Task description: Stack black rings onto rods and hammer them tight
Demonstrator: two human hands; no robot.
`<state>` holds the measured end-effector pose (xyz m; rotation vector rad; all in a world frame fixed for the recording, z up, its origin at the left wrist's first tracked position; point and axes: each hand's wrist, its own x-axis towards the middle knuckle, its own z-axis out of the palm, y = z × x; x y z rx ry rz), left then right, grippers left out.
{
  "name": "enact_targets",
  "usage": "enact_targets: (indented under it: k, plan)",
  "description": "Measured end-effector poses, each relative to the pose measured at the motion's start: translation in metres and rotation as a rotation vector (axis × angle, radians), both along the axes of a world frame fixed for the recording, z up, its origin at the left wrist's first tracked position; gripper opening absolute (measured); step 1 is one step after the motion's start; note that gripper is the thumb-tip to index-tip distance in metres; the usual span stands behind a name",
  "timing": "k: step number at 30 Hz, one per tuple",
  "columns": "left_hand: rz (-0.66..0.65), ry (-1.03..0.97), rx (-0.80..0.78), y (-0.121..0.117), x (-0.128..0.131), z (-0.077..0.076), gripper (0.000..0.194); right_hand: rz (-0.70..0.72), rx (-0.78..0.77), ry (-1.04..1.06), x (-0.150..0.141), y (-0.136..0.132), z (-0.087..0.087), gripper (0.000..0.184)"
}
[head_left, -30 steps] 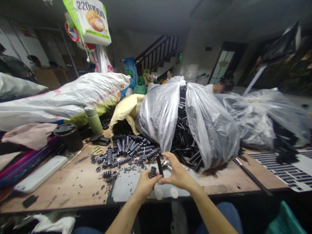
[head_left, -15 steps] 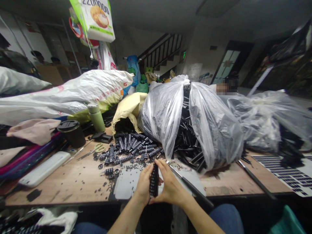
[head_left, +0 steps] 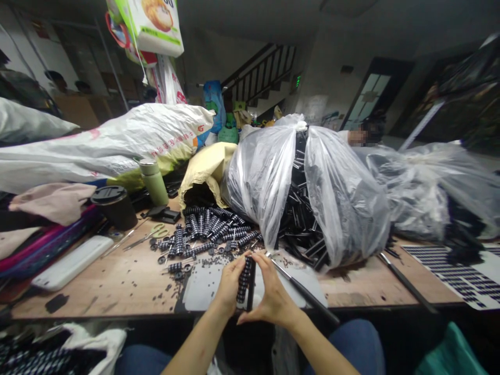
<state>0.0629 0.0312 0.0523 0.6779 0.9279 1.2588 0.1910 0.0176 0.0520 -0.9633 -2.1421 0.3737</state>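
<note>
My left hand (head_left: 228, 284) is closed around a black ribbed roller (head_left: 242, 281) with pale marks along it, held upright over the table's front edge. Against its right side stands a narrow plain black strip (head_left: 251, 285). My right hand (head_left: 275, 297) spans this strip, fingertips at the top end and thumb near the bottom. Just beyond the hands lies a pile of similar ribbed rollers (head_left: 211, 224), some with metal pins. A white sheet (head_left: 201, 289) lies beneath the hands, with tiny dark bits scattered around. A black-handled metal rod (head_left: 302, 289) rests right of my right hand.
A large clear plastic bag (head_left: 261, 172) of black tubes stands behind the hands. On the left are scissors (head_left: 150, 236), a green bottle (head_left: 154, 182), a black cup (head_left: 113, 205) and a white case (head_left: 72, 263). A striped label sheet (head_left: 449, 276) lies right. Another person sits behind the bags.
The roller and strip, pressed together before, now show side by side with a slight gap. My left hand has shifted a little left. The whole view has tipped slightly.
</note>
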Motion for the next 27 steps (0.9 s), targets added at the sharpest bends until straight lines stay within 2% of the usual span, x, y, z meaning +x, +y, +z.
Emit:
enact_targets:
  k: [4,8,13,19,27]
  plan:
    - [0.048,-0.054,-0.057,-0.001,0.004,0.004,0.04,0.019,-0.064,-0.022,-0.001,0.0,0.002,0.114]
    - [0.091,-0.07,-0.077,-0.001,0.006,-0.001,0.026,0.079,-0.173,-0.063,0.001,0.0,0.002,0.115]
    - [0.016,-0.035,-0.149,0.0,0.005,-0.009,0.021,0.116,-0.307,-0.073,0.009,0.002,-0.002,0.113]
    - [-0.058,0.027,-0.232,0.0,0.008,-0.004,0.022,0.061,-0.455,0.068,0.009,0.001,-0.003,0.112]
    - [-0.05,0.026,-0.26,0.0,0.01,-0.003,0.016,0.023,-0.484,0.076,0.004,-0.001,-0.01,0.113]
